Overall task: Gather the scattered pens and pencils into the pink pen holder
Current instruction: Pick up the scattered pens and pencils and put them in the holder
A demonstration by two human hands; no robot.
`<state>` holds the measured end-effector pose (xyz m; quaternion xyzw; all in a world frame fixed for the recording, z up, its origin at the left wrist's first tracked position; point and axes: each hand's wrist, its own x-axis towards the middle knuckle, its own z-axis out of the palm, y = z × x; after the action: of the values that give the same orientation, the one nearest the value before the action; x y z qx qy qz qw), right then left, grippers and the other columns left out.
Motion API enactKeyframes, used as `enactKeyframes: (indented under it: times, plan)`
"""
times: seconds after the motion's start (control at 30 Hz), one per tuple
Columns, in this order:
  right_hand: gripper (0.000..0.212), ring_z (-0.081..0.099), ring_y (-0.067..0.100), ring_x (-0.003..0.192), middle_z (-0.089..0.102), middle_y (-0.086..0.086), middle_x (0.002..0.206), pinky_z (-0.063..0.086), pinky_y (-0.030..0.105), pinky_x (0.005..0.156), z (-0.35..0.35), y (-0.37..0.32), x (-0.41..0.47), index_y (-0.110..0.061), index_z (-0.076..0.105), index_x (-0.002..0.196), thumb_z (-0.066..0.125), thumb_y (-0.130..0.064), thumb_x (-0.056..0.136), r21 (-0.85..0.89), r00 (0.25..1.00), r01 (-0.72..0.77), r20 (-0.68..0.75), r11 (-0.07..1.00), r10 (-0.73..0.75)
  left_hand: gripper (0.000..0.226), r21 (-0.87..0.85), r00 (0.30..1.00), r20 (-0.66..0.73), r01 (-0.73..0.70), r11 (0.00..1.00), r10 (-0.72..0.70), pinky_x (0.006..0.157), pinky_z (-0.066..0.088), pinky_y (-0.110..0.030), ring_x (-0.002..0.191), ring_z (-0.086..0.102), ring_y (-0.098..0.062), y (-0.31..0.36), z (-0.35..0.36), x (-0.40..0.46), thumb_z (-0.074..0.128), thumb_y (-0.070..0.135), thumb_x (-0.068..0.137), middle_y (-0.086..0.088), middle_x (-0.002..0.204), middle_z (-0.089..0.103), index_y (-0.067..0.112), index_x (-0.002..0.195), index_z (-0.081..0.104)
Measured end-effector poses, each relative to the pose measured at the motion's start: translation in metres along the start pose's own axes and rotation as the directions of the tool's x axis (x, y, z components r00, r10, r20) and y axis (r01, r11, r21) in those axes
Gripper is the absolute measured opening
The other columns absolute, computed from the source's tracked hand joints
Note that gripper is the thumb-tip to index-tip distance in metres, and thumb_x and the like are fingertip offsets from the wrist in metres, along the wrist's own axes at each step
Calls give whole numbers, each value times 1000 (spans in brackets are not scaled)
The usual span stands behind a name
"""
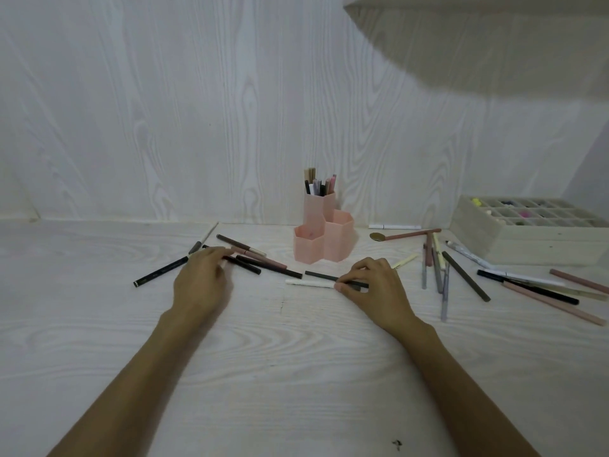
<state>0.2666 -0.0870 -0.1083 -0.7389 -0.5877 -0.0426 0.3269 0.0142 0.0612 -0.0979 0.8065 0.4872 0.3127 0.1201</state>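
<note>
The pink pen holder (pixel 324 240), made of joined hexagonal tubes, stands at the back middle of the table, with several pens upright in its tallest tube. My right hand (pixel 372 285) pinches a white pen (pixel 309 283) and a dark pen (pixel 324 277) that lie flat in front of the holder. My left hand (pixel 202 278) rests over a loose pile of dark and pink pens (pixel 260 260) to the holder's left, fingertips touching them. More pens and pencils (pixel 438 268) lie scattered on the right.
A pale wooden organiser box (pixel 527 240) with many small compartments sits at the back right. A long black pen (pixel 161 271) lies left of my left hand. A wood-grain wall runs behind the table, and a shelf hangs at top right.
</note>
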Motion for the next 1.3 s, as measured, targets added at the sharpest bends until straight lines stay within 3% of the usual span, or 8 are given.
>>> enactKeyframes:
  times: [0.3,0.4,0.53,0.7,0.83,0.93,1.13,1.3]
  plan:
    - [18,44,9,102,61,-11,103,33,28,90,-5,0,-4,-28,73,99,67,-35,83,32,996,15,85,999,-17,30,84,996,68,-55,995,50,95,39,-38,122,44,-24,4,6,4,48,23,95,-1,128,59,21,121,63]
    - [16,50,9,97,63,-9,99,39,22,87,-11,-4,-7,-25,73,98,69,-27,83,211,999,-34,45,977,26,28,72,995,80,-58,996,52,94,39,-36,122,43,-22,11,14,5,48,22,95,3,130,56,23,118,64]
    - [23,62,-6,90,66,-15,96,46,4,73,-27,-14,-5,-27,68,102,68,-15,83,549,985,-146,4,823,172,25,44,992,59,-110,993,107,96,37,-34,123,43,-18,7,23,2,50,18,93,6,128,56,26,111,65]
    - [31,70,8,86,72,-5,96,55,14,69,-51,-22,15,-28,67,107,69,-12,81,756,909,-124,-172,642,378,22,3,987,-2,-161,987,161,95,35,-31,118,47,-15,6,23,1,54,17,89,9,118,63,26,104,68]
    - [41,68,2,72,69,1,85,50,9,56,-71,-34,47,-20,54,119,70,-12,82,697,844,-3,-383,717,376,24,-45,982,21,-185,982,186,98,35,-29,116,49,-13,7,25,1,54,16,88,8,113,66,26,105,68]
    - [43,64,5,73,69,-1,82,52,17,71,-76,-42,77,-23,49,120,70,-21,83,482,796,-23,-522,876,307,25,-78,977,38,-207,975,210,97,34,-27,117,49,-12,7,24,1,54,17,89,8,114,66,28,107,68]
    - [44,63,18,84,70,4,96,42,27,70,-64,-51,113,-16,41,123,64,-23,86,146,861,-95,-484,985,155,28,-95,976,48,-206,974,211,101,35,-29,118,46,-13,6,23,0,54,21,90,10,116,65,29,113,67]
    - [30,54,24,100,61,6,109,42,35,81,-54,-55,119,-13,46,126,45,-18,96,90,795,-73,-597,993,112,27,-111,979,44,-193,975,198,101,32,-27,119,44,-12,5,24,0,54,23,90,11,116,64,29,114,66]
